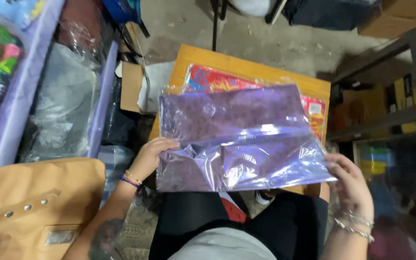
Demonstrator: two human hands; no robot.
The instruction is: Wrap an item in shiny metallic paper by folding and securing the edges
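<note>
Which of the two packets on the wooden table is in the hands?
The purple packet, held at both ends by the left hand and right hand; the red packet lies beneath it.

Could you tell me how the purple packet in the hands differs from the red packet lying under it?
The purple packet is plain mottled purple; the red packet carries a bright multicoloured print. The purple one is gripped at its ends by the left hand and right hand; the red one lies untouched on the wooden table, mostly covered. Both look flat and wrapped in clear, shiny plastic.

I count one purple packet (237,139), one red packet (208,79) beneath it, one desk (203,55), one tan bag (39,202), and two hands: left (152,154), right (350,185).
</note>
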